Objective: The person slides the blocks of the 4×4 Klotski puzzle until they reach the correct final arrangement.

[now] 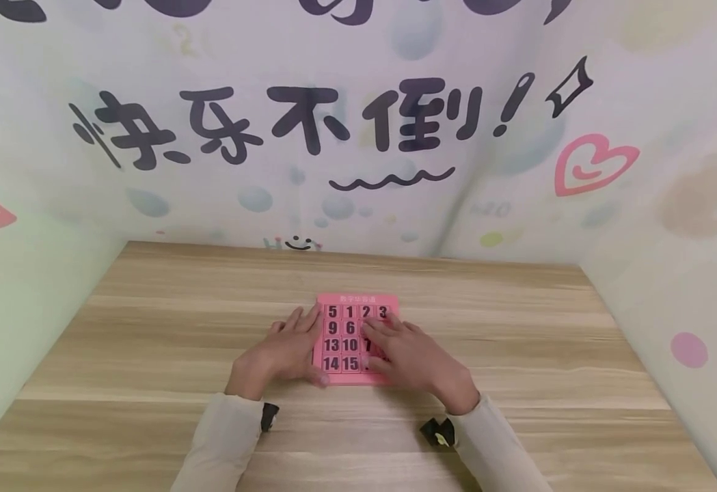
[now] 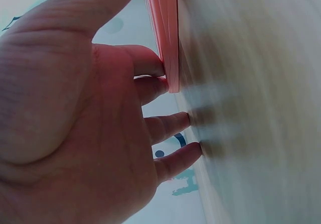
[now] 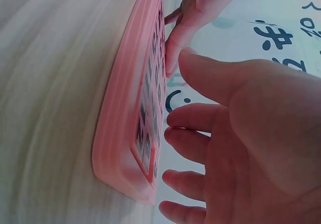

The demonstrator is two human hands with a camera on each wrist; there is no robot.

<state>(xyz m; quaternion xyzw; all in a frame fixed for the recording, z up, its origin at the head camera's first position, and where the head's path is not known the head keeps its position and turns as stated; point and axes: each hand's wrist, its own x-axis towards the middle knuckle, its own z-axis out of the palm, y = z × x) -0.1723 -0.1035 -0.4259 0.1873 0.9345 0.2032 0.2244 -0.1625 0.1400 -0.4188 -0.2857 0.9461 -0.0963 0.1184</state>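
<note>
"Two bare hands are at work; where's the thing between them?"

"It's a pink number puzzle (image 1: 352,379), lying flat on the wood-grain table (image 1: 149,355), about midway across."

"And the left hand (image 1: 290,348)?"

"It sits along the puzzle's left edge, fingers extended rather than clenched. The thumb is at the near left corner. In the left wrist view, the index and middle fingertips (image 2: 163,86) meet the pink side, while the other two reach down to the tabletop."

"Is the right hand (image 1: 410,352) gripping anything?"

"Not that I can see. Its fingers are spread loosely over the right-hand columns. The right wrist view shows the fingertips close by the numbered face, but I can't tell which of them touch it."

"Can you read the tiles (image 1: 350,346)?"

"Most of them. The farthest row reads 5, 1, 2, 3; the next starts 9, 6; then 13, 10, 7; the nearest starts 14, 15. The right hand hides the others."

"What else is around?"

"Pale sleeves (image 1: 219,437) on both arms, with something dark at the inner side of each wrist. Behind the table is a white backdrop (image 1: 210,198) with large dark lettering, a pink heart (image 1: 598,167) to the right, and a small smiling face (image 1: 299,244) just above the table's far edge."
</note>
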